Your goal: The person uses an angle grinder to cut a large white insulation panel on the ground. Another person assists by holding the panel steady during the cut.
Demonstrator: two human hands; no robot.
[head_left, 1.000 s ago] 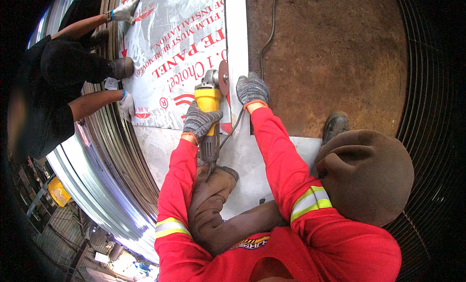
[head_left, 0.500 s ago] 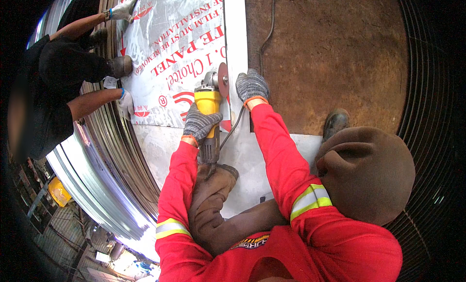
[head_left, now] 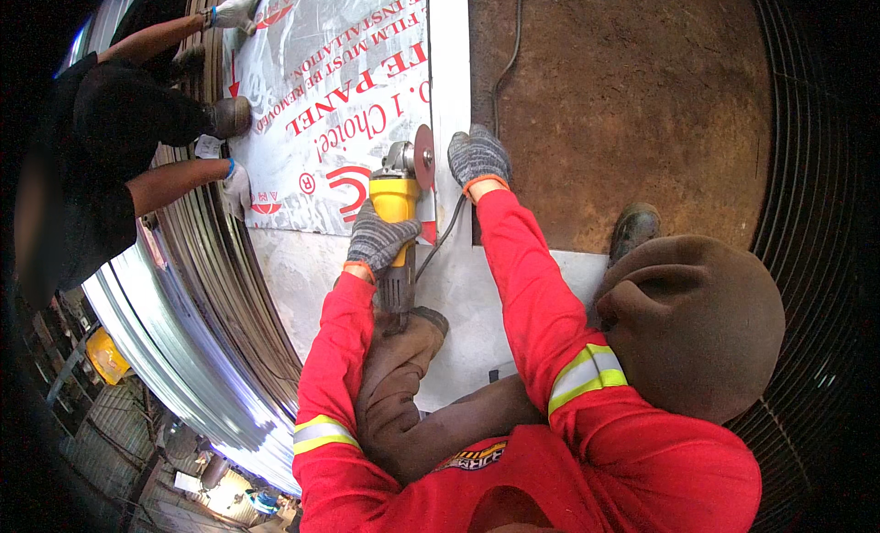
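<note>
A yellow grinder (head_left: 396, 203) is gripped by the closed left hand (head_left: 378, 240). The panel (head_left: 449, 65) is pressed flat under the open right hand (head_left: 478, 157), just beside the disc (head_left: 424, 157).

A silvery protective film (head_left: 321, 84) printed with red lettering is covering the panel just beyond the left hand (head_left: 378, 240), stretching away toward a co-worker's gloved hands.

Left hand (head_left: 378, 240) gloved, grip closed; right hand (head_left: 478, 157) gloved, flat, palm down; both arms outstretched.
</note>
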